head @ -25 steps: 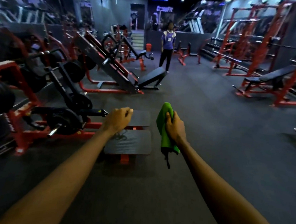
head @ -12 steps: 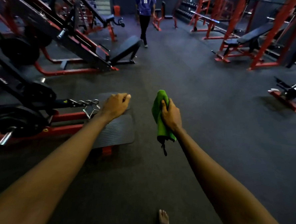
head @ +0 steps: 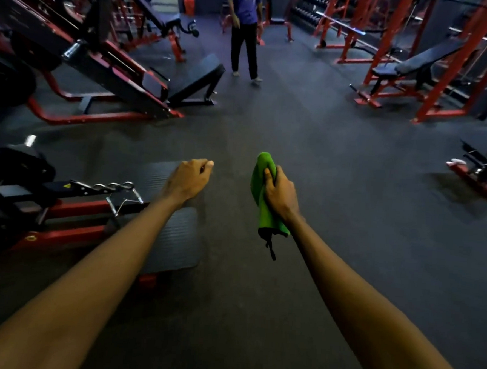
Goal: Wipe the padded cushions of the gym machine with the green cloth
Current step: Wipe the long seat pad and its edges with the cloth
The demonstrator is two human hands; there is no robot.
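Reading jersey: white "10" on the purple shirt point(head: 245, 6) of a person point(head: 244, 50) standing far ahead.
Machine label: yellow warning triangle point(head: 66, 185) on the machine at left; no lettering legible.
Right hand point(head: 281, 195): arm outstretched, fingers clenched round the green cloth point(head: 261, 182), which stands bunched upright in mid-air.
Left hand point(head: 188, 179): arm outstretched, curled into a fist with nothing visible in it, above the ribbed footplate point(head: 173, 237).

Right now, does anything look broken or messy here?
Nothing stands out. The right hand grips the bunched green cloth, with a dark strap dangling below it. The left hand is curled and looks empty. No spill shows on the floor.
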